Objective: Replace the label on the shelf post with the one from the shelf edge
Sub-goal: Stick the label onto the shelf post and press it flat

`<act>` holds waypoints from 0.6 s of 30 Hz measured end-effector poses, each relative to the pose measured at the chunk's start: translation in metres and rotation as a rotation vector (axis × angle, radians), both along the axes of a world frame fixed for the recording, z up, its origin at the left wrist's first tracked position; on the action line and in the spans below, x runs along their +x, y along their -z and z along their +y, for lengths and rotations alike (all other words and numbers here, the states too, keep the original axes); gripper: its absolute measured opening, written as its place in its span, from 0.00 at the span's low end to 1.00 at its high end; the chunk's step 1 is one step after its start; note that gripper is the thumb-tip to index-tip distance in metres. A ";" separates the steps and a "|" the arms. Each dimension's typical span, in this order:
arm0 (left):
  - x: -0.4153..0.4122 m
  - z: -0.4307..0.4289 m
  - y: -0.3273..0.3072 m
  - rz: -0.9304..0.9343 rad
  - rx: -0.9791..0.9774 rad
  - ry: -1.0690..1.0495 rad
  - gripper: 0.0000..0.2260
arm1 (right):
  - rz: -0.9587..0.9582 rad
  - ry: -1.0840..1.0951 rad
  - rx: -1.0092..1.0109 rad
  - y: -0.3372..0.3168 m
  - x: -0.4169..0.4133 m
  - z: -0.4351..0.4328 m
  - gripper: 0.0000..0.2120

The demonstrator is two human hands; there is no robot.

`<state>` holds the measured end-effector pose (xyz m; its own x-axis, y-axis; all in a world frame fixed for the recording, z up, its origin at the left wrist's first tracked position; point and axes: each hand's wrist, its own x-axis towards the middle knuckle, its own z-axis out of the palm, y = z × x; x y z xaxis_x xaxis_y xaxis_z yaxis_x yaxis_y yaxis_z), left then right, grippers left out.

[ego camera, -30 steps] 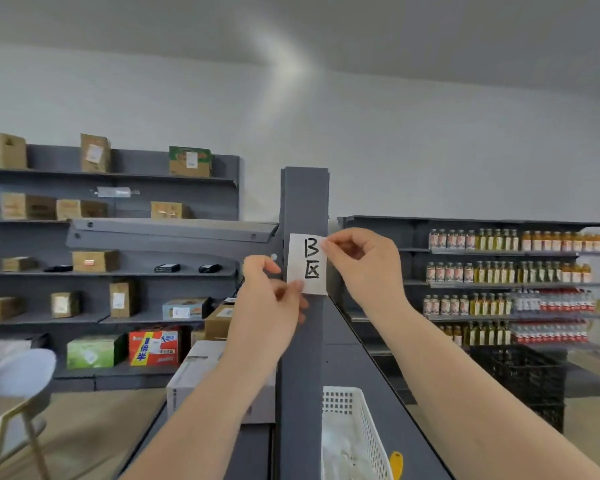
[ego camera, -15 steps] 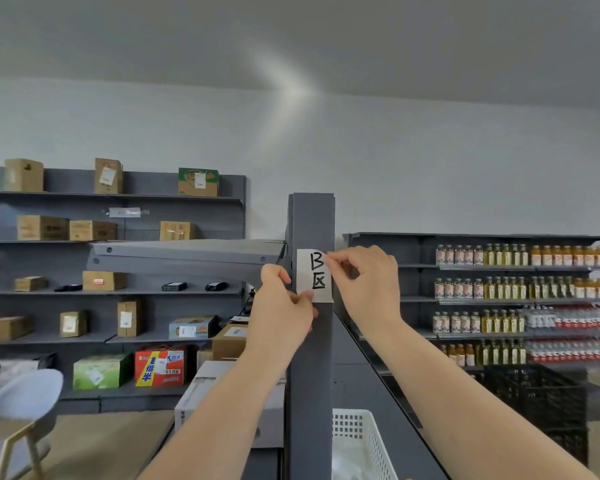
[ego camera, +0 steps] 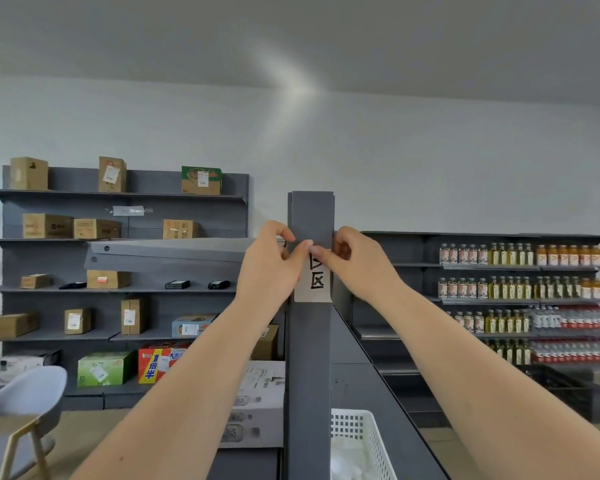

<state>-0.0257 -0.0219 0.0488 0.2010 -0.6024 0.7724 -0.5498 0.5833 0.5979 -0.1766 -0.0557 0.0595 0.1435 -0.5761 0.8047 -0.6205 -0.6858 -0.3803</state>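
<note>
A white paper label (ego camera: 315,284) with black handwritten characters lies flat against the front of the grey shelf post (ego camera: 309,358). My left hand (ego camera: 271,265) and my right hand (ego camera: 357,263) meet at the label's top edge, thumbs and forefingers pressing it onto the post. The fingers cover the upper character; the lower one shows fully. The label's bottom edge hangs free of my hands.
A white plastic basket (ego camera: 361,441) sits on the shelf right of the post. A grey shelf board (ego camera: 167,252) juts out to the left. Cardboard boxes (ego camera: 108,278) fill the left racks, bottles (ego camera: 520,287) the right racks. A grey chair (ego camera: 21,403) stands bottom left.
Both hands have moved to the label's top edge, the left up from its lower left corner. The label now lies straight on the post. The view has tilted upward.
</note>
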 end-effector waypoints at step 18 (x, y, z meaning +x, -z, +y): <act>0.014 -0.005 0.071 -0.048 0.070 0.081 0.08 | -0.087 -0.210 0.186 0.079 -0.010 -0.003 0.16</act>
<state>-0.0114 -0.0265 -0.0220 0.1136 -0.6677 0.7358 -0.5314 0.5849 0.6128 -0.1861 -0.0584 -0.0193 0.2105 -0.6797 0.7027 -0.4321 -0.7095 -0.5568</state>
